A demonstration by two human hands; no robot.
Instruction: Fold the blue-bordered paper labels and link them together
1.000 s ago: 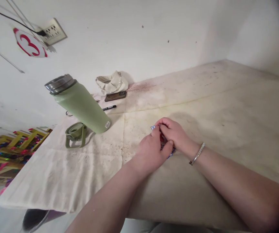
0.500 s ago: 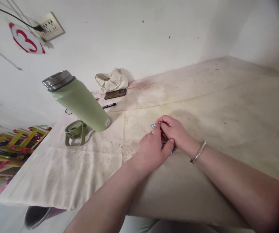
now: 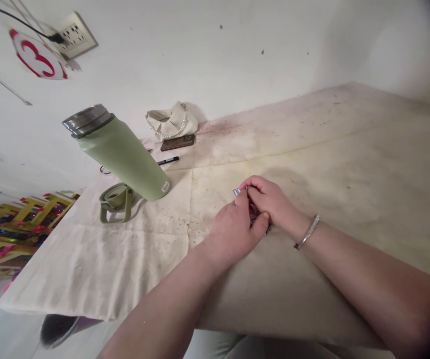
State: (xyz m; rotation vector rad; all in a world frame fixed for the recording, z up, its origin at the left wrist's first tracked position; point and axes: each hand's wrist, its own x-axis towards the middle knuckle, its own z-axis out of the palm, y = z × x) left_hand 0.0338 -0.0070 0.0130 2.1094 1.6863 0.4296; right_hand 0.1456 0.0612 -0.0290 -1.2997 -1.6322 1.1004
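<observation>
My left hand [image 3: 233, 224] and my right hand [image 3: 265, 199] are closed together over the cloth-covered table [image 3: 162, 244]. Between them they grip a small flat item with blue-and-white edges [image 3: 236, 192], possibly a card or packet. One corner pokes out past the fingers at the upper left, and another edge shows below my left thumb. Some red is visible in the gap between the hands. Most of the item is covered, so its exact kind cannot be made out. A bracelet circles my right wrist.
A tall green bottle [image 3: 128, 159] stands left, its detached green lid [image 3: 115, 202] beside it. Behind are a pen [image 3: 169, 160], a phone [image 3: 177, 143] and a cream handbag [image 3: 172, 122] near the wall. A bin [image 3: 63, 329] sits below the table's left edge.
The view has shifted very slightly. Both hands keep the same grip on the flat item, with almost no movement.
</observation>
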